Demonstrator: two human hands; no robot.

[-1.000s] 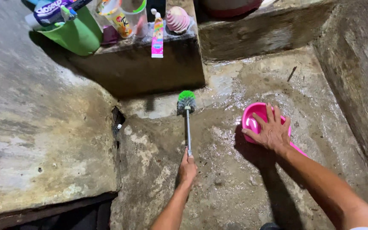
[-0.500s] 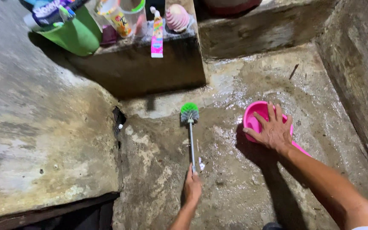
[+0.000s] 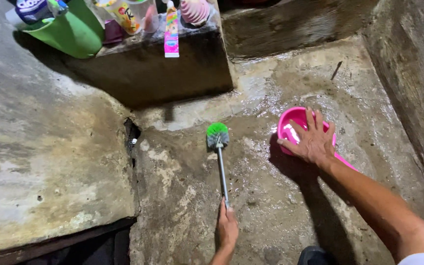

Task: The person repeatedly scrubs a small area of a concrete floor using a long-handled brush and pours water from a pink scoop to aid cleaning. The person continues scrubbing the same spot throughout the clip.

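The toilet brush (image 3: 218, 135) is lying with its green and grey bristle head pressed on the wet concrete floor (image 3: 271, 206), just in front of the step below the ledge (image 3: 182, 64). The left hand (image 3: 227, 228) is gripping the lower end of its thin metal handle, fingers wrapped closed around it. The right hand (image 3: 312, 142) is resting flat, fingers spread wide, across the rim of the pink dipper (image 3: 290, 128) sitting on the floor to the brush's right.

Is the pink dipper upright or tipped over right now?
Upright: the pink dipper sits on the wet floor with its open mouth facing up, the right hand spread flat across its rim.
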